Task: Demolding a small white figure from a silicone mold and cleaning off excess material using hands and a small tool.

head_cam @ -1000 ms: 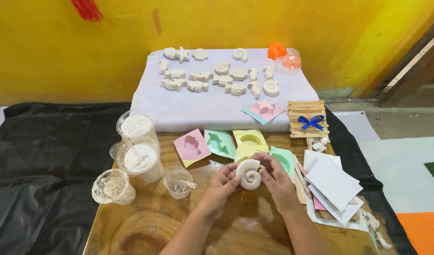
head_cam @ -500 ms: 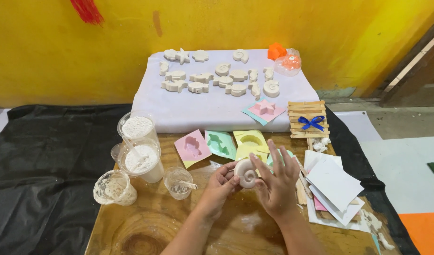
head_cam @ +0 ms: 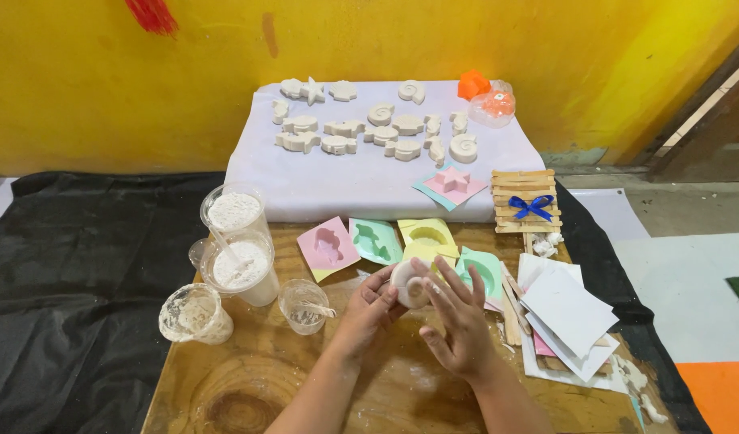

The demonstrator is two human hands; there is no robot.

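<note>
Here the left hand (head_cam: 368, 309) has its grip closed around a white plaster cast (head_cam: 408, 285), lifting it off the wooden counter (head_cam: 249, 386) near the coloured moulds (head_cam: 375, 241), while the right hand (head_cam: 458, 317) fans open-fingered against it, apparently steadying it.

Four clear plastic cups (head_cam: 239, 257) are counted at the left of the wooden surface (head_cam: 249, 386), two of them filled with white powder. Roughly seventeen white plaster casts (head_cam: 385, 128) are laid out on the white sheet (head_cam: 345, 189), and one more plaster cast (head_cam: 408, 285) is held between two hands (head_cam: 418, 317). Five pastel moulds (head_cam: 328, 247) are seen in front of the sheet, and one pink star mould (head_cam: 452, 182) on it. One stick raft with a blue bow (head_cam: 525, 202) is present.
</note>
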